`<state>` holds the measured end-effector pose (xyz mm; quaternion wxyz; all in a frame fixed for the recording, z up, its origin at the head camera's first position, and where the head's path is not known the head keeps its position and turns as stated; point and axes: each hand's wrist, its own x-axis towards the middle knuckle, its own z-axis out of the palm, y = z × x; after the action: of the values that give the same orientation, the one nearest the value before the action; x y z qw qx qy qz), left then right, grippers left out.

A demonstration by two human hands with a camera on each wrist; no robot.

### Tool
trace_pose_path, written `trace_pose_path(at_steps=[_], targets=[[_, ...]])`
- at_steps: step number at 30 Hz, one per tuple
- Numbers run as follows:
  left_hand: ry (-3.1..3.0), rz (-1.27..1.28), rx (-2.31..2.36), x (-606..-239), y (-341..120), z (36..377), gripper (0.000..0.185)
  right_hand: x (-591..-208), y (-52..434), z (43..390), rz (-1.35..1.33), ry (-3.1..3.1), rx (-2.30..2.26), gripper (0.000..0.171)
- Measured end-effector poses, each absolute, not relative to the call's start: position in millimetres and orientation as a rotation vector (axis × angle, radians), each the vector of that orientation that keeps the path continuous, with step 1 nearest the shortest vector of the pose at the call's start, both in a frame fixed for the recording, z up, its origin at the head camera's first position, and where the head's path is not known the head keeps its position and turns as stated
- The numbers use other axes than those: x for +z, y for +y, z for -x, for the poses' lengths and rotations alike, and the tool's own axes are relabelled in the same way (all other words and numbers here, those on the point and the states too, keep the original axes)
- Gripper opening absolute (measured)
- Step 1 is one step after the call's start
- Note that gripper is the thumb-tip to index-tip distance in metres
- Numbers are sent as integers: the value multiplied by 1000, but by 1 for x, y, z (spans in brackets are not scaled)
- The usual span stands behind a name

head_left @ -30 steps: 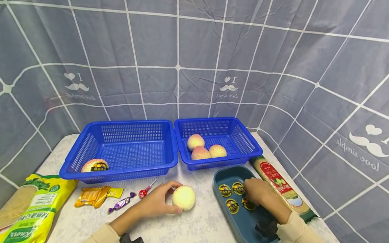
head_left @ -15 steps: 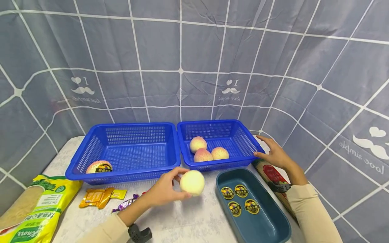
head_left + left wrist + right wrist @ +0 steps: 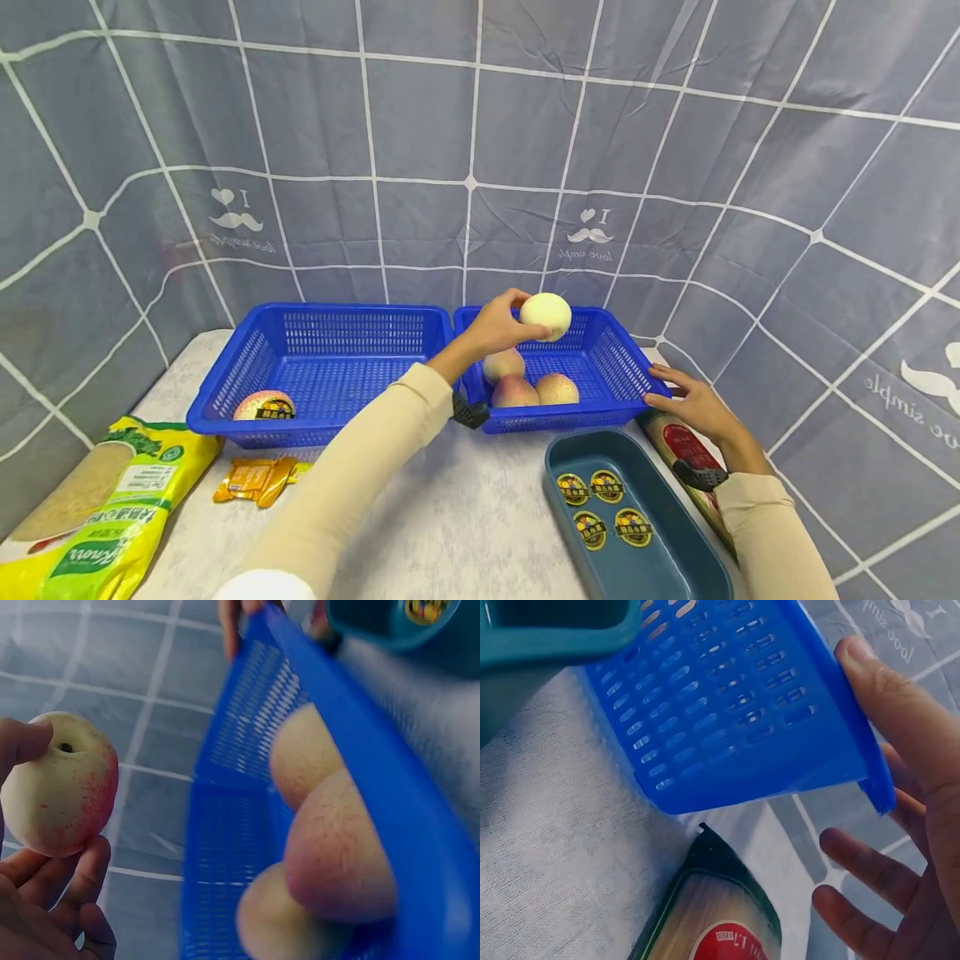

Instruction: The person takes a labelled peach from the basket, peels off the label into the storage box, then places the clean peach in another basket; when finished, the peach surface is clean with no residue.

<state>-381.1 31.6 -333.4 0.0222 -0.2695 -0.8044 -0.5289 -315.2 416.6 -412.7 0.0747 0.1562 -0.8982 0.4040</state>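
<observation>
The pale peach (image 3: pixel 545 317) hangs over the right basket (image 3: pixel 628 370), pinched in the curled fingers of the left hand (image 3: pixel 495 325). The right hand (image 3: pixel 693 406), fingers straight, rests against the basket's corner at 3 o'clock. A loose pinch could drop the fruit onto the three peaches (image 3: pixel 525 382) directly below, bruising them. The left basket (image 3: pixel 225 392) stands at 9 o'clock and the teal tray (image 3: pixel 667 542) at 5 o'clock; neither blocks the way.

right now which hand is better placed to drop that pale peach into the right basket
Left. The left hand already grips the pale peach above the right basket. The right hand holds nothing and only touches that basket's corner.
</observation>
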Motion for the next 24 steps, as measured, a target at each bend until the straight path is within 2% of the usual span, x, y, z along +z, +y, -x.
trace_pose_path(at_steps=[3,8,21,24], targets=[[-2610,809,-1552,-347,56,399,62,-418,419,313,-458,-2694,1205,54],[-2766,727,-1425,-369,78,409,62,-419,421,307,-397,-2718,1181,56],[-2993,520,-1098,-372,76,421,63,-420,416,313,-373,-2666,1202,56],[-3025,506,-1034,-375,75,422,57,-421,414,315,-367,-2653,1232,55]])
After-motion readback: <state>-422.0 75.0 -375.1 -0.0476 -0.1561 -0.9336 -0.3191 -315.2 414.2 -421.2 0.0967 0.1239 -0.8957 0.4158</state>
